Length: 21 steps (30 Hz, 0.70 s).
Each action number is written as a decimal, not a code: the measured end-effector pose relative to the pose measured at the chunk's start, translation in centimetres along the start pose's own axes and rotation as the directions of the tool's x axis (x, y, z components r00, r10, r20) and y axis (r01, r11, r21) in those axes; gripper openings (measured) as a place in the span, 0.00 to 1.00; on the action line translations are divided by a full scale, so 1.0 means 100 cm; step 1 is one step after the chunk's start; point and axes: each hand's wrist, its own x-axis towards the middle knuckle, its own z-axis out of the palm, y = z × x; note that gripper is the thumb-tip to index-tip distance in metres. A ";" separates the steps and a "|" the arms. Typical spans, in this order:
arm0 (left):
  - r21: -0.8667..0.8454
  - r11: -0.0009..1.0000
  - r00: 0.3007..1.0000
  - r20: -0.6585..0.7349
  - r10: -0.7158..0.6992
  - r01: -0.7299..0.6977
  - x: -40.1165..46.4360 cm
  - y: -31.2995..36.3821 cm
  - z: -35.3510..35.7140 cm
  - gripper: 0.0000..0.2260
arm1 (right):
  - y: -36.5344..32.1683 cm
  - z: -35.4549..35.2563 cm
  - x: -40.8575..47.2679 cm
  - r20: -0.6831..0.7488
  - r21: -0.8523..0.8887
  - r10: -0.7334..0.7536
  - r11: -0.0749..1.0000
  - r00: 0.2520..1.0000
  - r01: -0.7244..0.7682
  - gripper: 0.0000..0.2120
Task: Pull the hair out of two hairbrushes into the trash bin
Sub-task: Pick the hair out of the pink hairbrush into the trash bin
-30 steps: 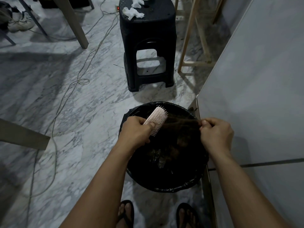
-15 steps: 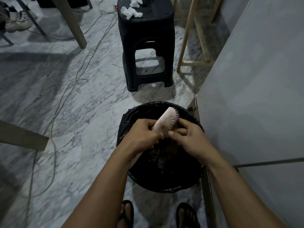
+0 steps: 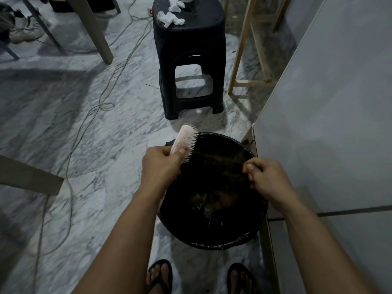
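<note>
The left hand (image 3: 162,166) hides the handle of the pink hairbrush (image 3: 185,143) inside its closed grip. The strands of hair (image 3: 220,159) stretched toward the pinching right hand (image 3: 267,179) are thin and blurred against the black-lined trash bin (image 3: 212,244), whose contents are too dark to make out. The top edge cuts off the black stool (image 3: 191,39) and a white object on it; the sandalled feet (image 3: 160,276) are cropped at the bottom.
</note>
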 end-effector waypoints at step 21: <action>-0.023 0.996 0.956 0.279 0.087 -0.084 -0.012 0.001 0.016 0.09 | -0.037 0.029 -0.021 0.357 0.430 -0.091 0.900 0.930 -0.077 0.36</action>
